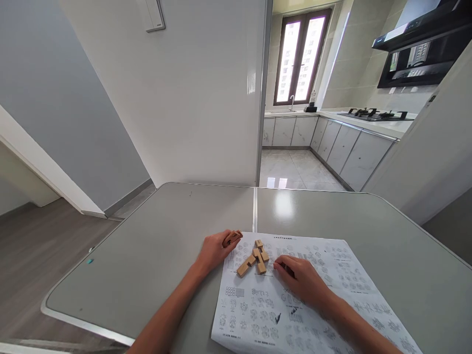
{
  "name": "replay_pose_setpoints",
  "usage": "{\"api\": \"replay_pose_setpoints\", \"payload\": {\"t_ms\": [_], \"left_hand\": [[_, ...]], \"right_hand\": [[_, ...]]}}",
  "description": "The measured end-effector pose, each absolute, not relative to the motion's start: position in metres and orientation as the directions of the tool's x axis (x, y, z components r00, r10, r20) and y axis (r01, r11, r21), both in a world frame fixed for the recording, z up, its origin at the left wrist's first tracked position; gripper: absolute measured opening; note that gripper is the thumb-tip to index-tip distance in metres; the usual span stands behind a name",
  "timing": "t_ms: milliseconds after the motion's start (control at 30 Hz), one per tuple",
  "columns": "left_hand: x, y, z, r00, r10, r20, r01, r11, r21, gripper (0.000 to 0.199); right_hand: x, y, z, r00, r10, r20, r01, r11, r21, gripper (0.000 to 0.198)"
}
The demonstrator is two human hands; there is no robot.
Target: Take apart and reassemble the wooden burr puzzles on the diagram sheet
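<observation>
Here, grey table (147,260) near kitchen (334,145); left hand (214,251) grips blocks (232,239), right hand (300,275): grip unclear.

wooden blocks (257,254) | tan, notched | clustered on printed sheet (271,297) | darker wood (231,239): left fingers (231,248)

No words can be read. The print on the white paper (309,328) is too tiny. A dark tick (278,319) is drawn on it, with another dark mark (294,311) near. The white box (152,14) on the wall (202,98) has a tiny label, too small to read.
</observation>
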State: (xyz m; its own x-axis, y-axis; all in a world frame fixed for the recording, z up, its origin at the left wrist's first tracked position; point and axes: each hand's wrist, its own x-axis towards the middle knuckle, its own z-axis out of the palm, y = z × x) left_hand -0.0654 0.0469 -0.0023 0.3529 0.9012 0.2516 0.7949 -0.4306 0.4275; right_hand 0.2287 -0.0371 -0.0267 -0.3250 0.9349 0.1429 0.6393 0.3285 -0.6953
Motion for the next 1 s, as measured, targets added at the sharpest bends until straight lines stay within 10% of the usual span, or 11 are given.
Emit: {"api": "replay_pose_setpoints", "payload": {"t_ms": [567, 1000], "left_hand": [[-0.067, 0.047, -0.003, 0.329, 0.908, 0.259, 0.787, -0.416, 0.456, 0.041], [-0.043, 0.043, 0.016, 0.299, 0.953, 0.053, 0.430, -0.185, 0.884, 0.053]], "right_hand": [[0.228, -0.036, -0.029, -0.319, 0.934, 0.162, 0.645, 0.339, -0.685, 0.039], [0.228, -0.036, -0.025, -0.293, 0.938, 0.187, 0.620, 0.335, -0.709, 0.033]]}}
